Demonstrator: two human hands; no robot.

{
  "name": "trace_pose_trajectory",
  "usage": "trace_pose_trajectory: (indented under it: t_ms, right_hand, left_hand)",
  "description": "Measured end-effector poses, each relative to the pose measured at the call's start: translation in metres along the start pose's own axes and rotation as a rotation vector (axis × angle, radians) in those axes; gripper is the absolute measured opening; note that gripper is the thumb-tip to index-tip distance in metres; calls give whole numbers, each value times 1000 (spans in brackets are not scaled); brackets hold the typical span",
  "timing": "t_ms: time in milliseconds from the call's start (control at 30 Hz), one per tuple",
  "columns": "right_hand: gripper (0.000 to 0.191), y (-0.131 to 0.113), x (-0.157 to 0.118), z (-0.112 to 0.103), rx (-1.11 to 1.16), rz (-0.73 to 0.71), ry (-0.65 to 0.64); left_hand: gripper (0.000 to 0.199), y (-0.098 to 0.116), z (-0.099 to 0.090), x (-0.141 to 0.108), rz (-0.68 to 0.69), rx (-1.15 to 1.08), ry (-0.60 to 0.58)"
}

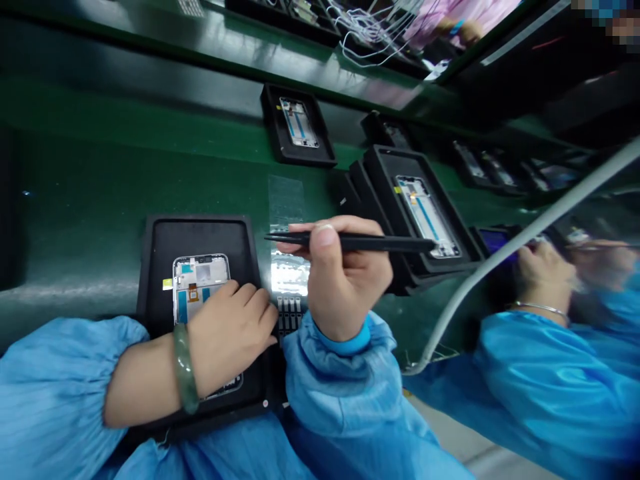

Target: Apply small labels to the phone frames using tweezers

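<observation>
While my right hand [345, 273] grips the black tweezers [370, 242] between thumb and bent fingers, my left hand [233, 327] lies across the phone frame [215, 270] in the near tray [200, 235]. Left fingers: curled, side by side, tips toward the tray's right side. Can't tell if they pinch anything (undersides hidden).

Tweezers lie roughly level across my view, just beside the near tray's upper right corner, points facing left. They touch nothing I can make out.

Phone frame sits inside the near tray, partly under my left hand and the green bangle [185, 368]. Yellow tab [167, 285] sticks out at its left edge; blue strips and an orange-brown flex show inside.

Right of the near tray: a clear sheet [286, 193] on the green table [100, 193], with small metallic pieces [290, 307] lower down, beside my right wrist (blue band [350, 343] on it).

Beyond the near tray, up and right, is the far tray [280, 152] with another frame. Further right, stacked trays [383, 173], top one holding a frame too. Past those, a pale tube [470, 273] curves down, then a co-worker's hand [545, 273] (a bit blurred).
</observation>
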State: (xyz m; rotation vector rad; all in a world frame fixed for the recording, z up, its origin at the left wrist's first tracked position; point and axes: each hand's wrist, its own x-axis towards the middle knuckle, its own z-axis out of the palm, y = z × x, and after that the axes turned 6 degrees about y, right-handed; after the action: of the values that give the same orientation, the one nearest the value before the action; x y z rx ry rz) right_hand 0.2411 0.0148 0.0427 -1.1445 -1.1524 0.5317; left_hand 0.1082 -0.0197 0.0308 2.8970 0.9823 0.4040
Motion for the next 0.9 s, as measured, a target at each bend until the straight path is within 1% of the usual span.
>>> trace_pose_trajectory:
  t_ms: [100,167,233,333,400,467,533,633,767,900]
  right_hand:
    - [12,15,0,-3,13,64,-129]
    - [16,22,-1,-1,32,113,-216]
    - [19,24,-2,5,42,158,-293]
    - [20,27,-4,20,38,174,-411]
    - [21,30,-5,31,12,144,-495]
    - [20,35,-7,39,-29,109,-557]
    - [17,41,-8,43,-61,76,-590]
    - [12,45,-10,41,-86,40,-600]
    - [11,45,-10,34,-106,12,-634]
    - [12,44,-10,31,-80,-16,-626]
  left_hand:
    - [20,-6,-2,-10,43,-1,12]
    - [20,-18,-6,-23,66,-10,36]
    - [21,-34,-10,-40,52,-15,78]
    - [27,-61,-13,-63,-77,-7,129]
    - [37,-75,-10,-74,-170,-21,123]
    - [45,-83,-5,-82,-222,-62,104]
    - [46,-86,0,-85,-246,-109,96]
    - [44,-83,4,-86,-271,-152,100]
    - [42,-81,3,-85,-280,-191,92]
    - [41,-81,2,-85,-274,-206,77]
